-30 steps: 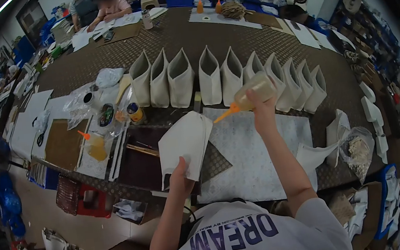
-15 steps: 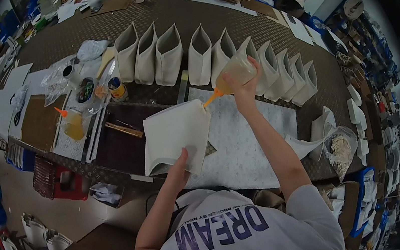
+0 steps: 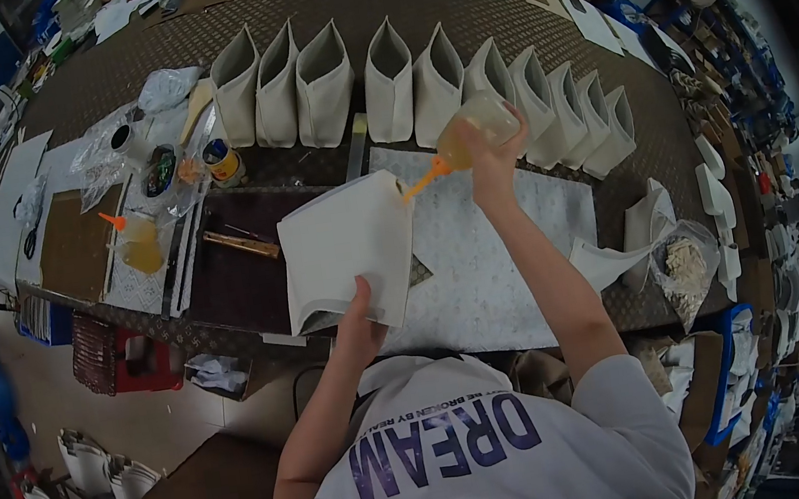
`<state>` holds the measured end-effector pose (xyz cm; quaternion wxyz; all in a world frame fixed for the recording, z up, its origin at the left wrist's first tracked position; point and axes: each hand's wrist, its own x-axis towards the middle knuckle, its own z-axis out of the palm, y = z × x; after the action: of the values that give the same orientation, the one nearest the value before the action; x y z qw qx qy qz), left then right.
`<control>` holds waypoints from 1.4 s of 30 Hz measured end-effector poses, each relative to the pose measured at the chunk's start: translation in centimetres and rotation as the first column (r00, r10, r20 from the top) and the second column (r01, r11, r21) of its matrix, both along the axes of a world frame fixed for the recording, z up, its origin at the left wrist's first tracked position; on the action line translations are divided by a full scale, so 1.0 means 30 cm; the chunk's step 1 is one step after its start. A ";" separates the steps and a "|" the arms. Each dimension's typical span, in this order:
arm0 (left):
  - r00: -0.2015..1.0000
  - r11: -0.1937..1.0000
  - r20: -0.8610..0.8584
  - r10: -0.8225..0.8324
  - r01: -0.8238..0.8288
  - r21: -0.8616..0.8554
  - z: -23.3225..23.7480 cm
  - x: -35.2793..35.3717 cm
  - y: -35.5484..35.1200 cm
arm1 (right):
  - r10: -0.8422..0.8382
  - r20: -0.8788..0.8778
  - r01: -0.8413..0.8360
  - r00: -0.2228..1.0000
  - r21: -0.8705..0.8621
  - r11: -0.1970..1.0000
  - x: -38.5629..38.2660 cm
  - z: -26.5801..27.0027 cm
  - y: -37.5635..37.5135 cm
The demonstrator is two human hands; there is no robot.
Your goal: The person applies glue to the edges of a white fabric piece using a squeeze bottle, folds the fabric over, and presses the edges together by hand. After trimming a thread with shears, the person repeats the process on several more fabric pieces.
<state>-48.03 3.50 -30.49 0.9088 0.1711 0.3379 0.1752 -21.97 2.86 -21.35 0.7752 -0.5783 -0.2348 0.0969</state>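
Bottle [image 3: 477, 130] tilted, nozzle down-left at paper bag [image 3: 347, 246] corner; right hand [image 3: 491, 165] fingers wrap it, left hand [image 3: 359, 323] fingers pinch bag

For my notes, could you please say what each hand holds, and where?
The left hand grips the flat white paper bag at its near edge; the right hand, the translucent orange-nozzled squeeze bottle by its body.
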 end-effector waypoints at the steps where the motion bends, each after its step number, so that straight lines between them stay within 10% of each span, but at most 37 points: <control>1: 1.000 1.000 -0.019 -0.014 0.014 -0.003 0.010 -0.002 0.002 | -0.047 -0.048 0.048 0.998 0.010 0.999 0.012 -0.032 -0.005; 23: 0.998 0.996 0.066 -0.008 0.002 0.094 0.043 0.077 0.002 | 0.082 -0.214 -0.118 0.973 -0.159 0.980 -0.358 -0.075 -0.338; 26: 1.000 0.998 0.029 0.002 -0.004 0.062 0.062 0.069 0.006 | 0.167 -0.487 -0.192 0.857 -0.002 0.981 -0.311 -0.080 -0.346; 42: 0.997 1.000 -0.073 0.005 -0.005 0.003 0.041 -0.013 0.005 | -0.147 -0.053 0.150 0.988 0.073 0.986 0.026 -0.162 -0.024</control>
<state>-48.43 3.66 -29.26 0.8951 0.1780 0.3710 0.1717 -21.20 2.15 -26.20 0.8072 -0.5617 -0.1763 0.0434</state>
